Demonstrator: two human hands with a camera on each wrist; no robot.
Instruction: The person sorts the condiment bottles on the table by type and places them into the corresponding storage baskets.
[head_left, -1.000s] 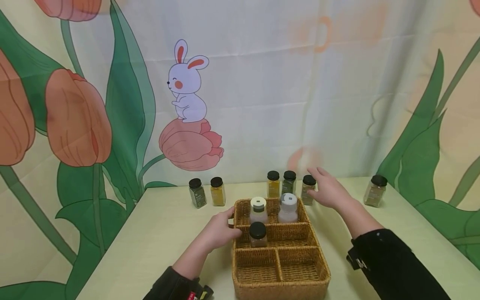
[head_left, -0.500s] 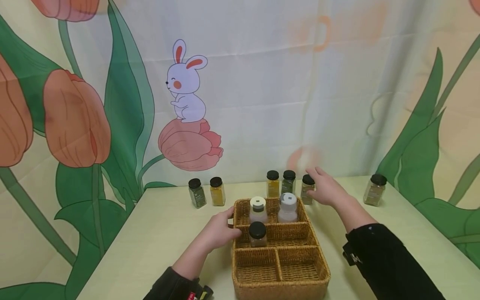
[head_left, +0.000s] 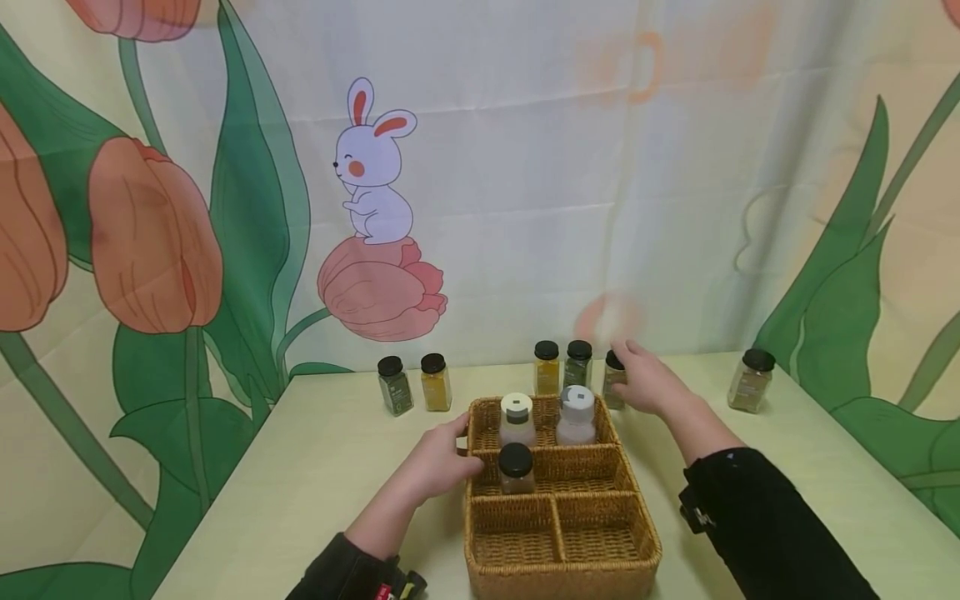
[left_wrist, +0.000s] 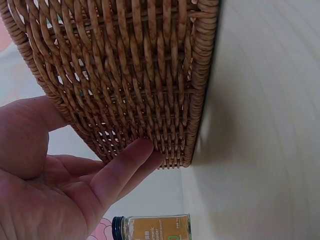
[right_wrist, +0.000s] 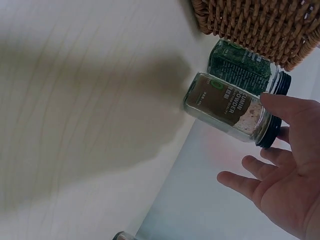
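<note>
A woven basket [head_left: 562,575] with several compartments stands on the table. My left hand [head_left: 435,467] grips its left side; in the left wrist view, fingertips press the outer weave [left_wrist: 135,75] while the thumb reaches over the rim. Two white-topped bottles, one left [head_left: 516,421] and one right [head_left: 576,421], fill part of the back compartment. A black-lidded jar [head_left: 516,471] occupies the middle one. Behind the basket's right corner, my right hand [head_left: 651,383] pinches a cumin powder jar [right_wrist: 220,102] near its black lid between thumb and a finger; its other fingers stay extended.
A green herb jar [head_left: 578,367] and a yellow jar [head_left: 547,371] stand left of the cumin. Farther left are another green jar [head_left: 395,387] and a turmeric powder jar [left_wrist: 160,227]. One more jar [head_left: 750,382] stands far right. A printed curtain [head_left: 487,208] hangs behind the table.
My right hand has shifted slightly left and closed in on the cumin jar, covering more of its lid. The left hand and basket have stayed put.
</note>
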